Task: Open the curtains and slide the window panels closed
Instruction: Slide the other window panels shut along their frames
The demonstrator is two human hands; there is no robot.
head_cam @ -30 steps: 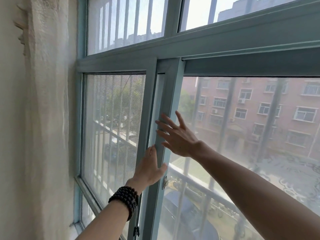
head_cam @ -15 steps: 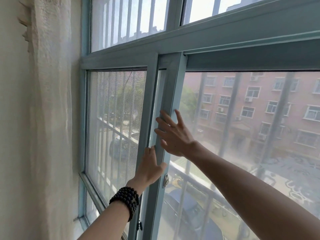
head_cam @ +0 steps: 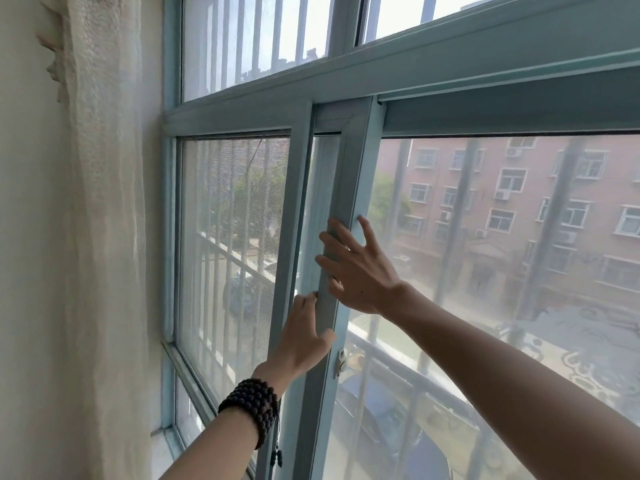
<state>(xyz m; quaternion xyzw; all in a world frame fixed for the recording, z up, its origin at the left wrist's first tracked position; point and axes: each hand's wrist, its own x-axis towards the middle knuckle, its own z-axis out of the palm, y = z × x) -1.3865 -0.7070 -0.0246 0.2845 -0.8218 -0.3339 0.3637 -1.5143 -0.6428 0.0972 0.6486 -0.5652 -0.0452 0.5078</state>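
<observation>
Both my hands are on the sliding window panel's vertical stile, the teal upright near the middle of the view. Right hand is higher: palm flat against the stile face, fingers spread apart and hooked over its left edge, thumb pointing up along the glass side. Not a closed grip, more a flat press. Left hand is just below it, fingers together and reaching up along the stile's left edge, thumb across the front face. Can't tell whether the fingertips actually wrap behind the edge. Dark bead bracelet on the left wrist.

The panel stile sits just right of the mesh screen's own upright, narrow gap showing between the two. Small latch on the stile, just below my left hand. Glass pane to the right is hazy; red brick building and parked cars visible through it, security bars outside.

White curtain hangs bunched at the far left against the wall, clear of the window frame.
</observation>
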